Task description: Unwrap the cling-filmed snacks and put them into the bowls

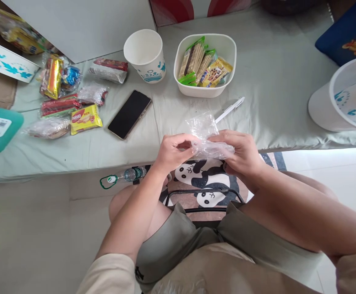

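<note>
My left hand (pixel 173 152) and my right hand (pixel 242 153) both pinch a crumpled clear plastic bag (pixel 205 136) between them, in front of my knees at the near edge of the pale green surface (pixel 272 81). The bag looks empty; its upper part sticks up above my fingers. Behind it lies a white pen (pixel 230 109). Farther back a white square bowl (pixel 205 65) holds several wrapped biscuit packets.
A white paper cup (pixel 145 55) and a black phone (pixel 129 114) lie left of the bowl. Several snack packets (pixel 70 98) are spread at the left. A big white cup (pixel 346 98) lies at the right edge. A water bottle (pixel 131 174) and panda mat (pixel 205 179) are below.
</note>
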Demonstrator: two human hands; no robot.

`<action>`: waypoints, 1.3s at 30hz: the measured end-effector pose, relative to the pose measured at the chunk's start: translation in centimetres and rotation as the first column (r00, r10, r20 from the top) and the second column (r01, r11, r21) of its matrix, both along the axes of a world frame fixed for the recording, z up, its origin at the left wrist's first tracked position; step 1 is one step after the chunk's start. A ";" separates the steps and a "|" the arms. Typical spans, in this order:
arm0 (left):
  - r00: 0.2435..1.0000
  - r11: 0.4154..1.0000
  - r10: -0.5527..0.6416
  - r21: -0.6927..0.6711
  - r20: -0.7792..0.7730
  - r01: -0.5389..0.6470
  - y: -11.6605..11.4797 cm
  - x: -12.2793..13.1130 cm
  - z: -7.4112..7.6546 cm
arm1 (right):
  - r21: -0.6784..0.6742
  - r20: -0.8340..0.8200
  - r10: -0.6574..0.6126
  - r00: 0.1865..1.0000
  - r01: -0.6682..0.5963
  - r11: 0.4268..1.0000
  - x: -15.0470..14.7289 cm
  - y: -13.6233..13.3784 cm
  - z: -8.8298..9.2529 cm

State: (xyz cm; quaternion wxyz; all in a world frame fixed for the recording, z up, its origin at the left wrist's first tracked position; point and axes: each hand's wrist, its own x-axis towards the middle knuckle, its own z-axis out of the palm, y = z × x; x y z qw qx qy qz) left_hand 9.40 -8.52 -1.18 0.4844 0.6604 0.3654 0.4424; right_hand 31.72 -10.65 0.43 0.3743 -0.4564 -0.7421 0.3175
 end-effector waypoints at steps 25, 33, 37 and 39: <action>0.957 0.923 0.089 -0.384 0.278 0.025 0.7 0.7 0.3 | -0.409 -0.412 -0.286 0.865 0.105 0.907 -3.9 1.2 0.7; 0.839 0.895 0.396 -0.363 0.373 -0.261 2.5 -3.3 2.7 | -0.454 -0.433 -0.313 0.845 0.095 0.886 -5.2 1.6 1.0; 0.766 0.817 0.514 -0.491 0.386 -0.301 3.3 -5.7 4.0 | -0.155 -0.255 -0.268 0.929 0.234 0.960 -5.7 4.2 4.0; 0.745 0.794 0.540 -0.530 0.392 -0.297 3.6 -6.3 4.2 | 0.063 -0.086 -0.257 0.963 0.262 0.963 -7.0 7.4 6.2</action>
